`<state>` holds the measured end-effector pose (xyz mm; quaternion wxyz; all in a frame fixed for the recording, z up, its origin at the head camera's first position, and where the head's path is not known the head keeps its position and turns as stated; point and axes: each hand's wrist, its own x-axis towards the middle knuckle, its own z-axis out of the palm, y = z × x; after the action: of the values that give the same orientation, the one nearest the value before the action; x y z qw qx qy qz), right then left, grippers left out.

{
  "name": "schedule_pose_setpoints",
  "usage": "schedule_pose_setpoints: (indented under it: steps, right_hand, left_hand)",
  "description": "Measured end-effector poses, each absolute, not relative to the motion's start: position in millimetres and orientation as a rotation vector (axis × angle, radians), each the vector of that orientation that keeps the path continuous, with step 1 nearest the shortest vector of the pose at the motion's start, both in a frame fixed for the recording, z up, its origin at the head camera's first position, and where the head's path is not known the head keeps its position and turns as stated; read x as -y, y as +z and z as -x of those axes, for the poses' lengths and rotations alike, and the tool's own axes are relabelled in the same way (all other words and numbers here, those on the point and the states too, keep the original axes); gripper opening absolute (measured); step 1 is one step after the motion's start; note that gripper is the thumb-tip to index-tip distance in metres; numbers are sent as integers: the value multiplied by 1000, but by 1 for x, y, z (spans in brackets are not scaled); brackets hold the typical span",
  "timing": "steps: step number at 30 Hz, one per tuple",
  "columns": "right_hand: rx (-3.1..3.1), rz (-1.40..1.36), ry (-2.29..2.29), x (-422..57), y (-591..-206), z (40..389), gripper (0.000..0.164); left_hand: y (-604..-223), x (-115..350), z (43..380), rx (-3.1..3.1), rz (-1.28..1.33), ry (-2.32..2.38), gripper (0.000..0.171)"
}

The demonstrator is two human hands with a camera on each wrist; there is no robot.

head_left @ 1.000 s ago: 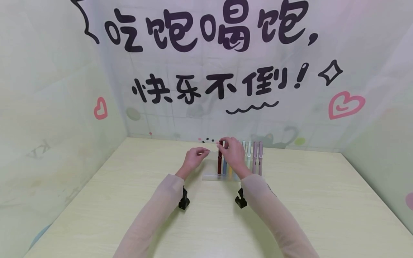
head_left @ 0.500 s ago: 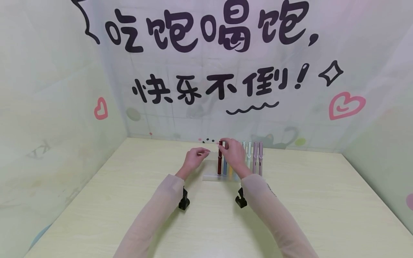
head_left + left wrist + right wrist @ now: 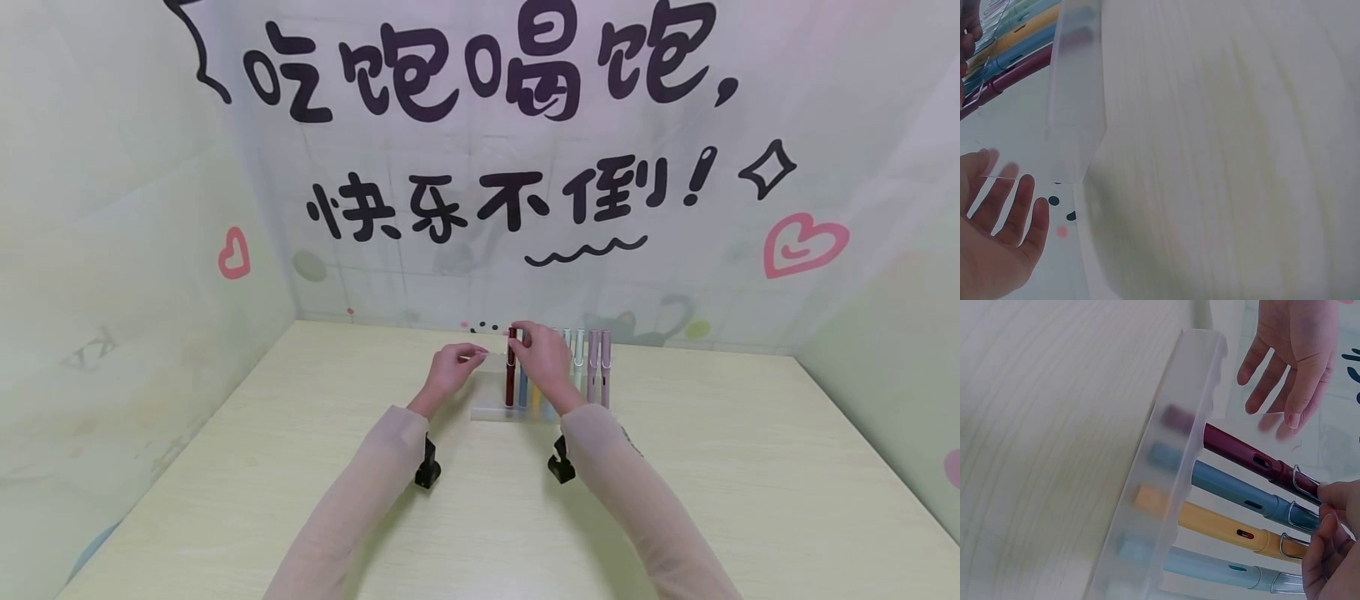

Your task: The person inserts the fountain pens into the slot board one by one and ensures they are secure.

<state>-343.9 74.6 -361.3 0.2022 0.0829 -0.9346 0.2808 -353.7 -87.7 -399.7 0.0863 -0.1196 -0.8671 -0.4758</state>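
Observation:
A clear, frosted pen stand (image 3: 489, 412) stands on the table with a row of upright pens. My left hand (image 3: 448, 369) pinches the top left edge of its see-through back panel, the thumb in front and fingertips showing through behind in the left wrist view. My right hand (image 3: 546, 358) holds the cap end of a dark red pen (image 3: 1235, 449), the leftmost one, whose lower end sits in the stand's base. Beside it are a blue pen (image 3: 1235, 490), a yellow pen (image 3: 1229, 529) and a pale blue pen (image 3: 1210, 569). The right hand partly hides their caps in the head view.
Two purple pens (image 3: 605, 375) stand at the row's right end, next to a pale green pen (image 3: 579, 354). A printed cloth backdrop (image 3: 465, 275) rises behind the light wooden table (image 3: 712, 467). Black wrist mounts (image 3: 427, 467) hang below both sleeves.

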Motion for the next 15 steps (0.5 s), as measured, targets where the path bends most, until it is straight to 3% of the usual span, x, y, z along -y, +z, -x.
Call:
schedule_pose_setpoints:
  steps: [15]
  right_hand:
    - [2547,-259,901,-85,-353,344,28]
  left_hand:
    - [-399,87,353,2575,362,-1430,20]
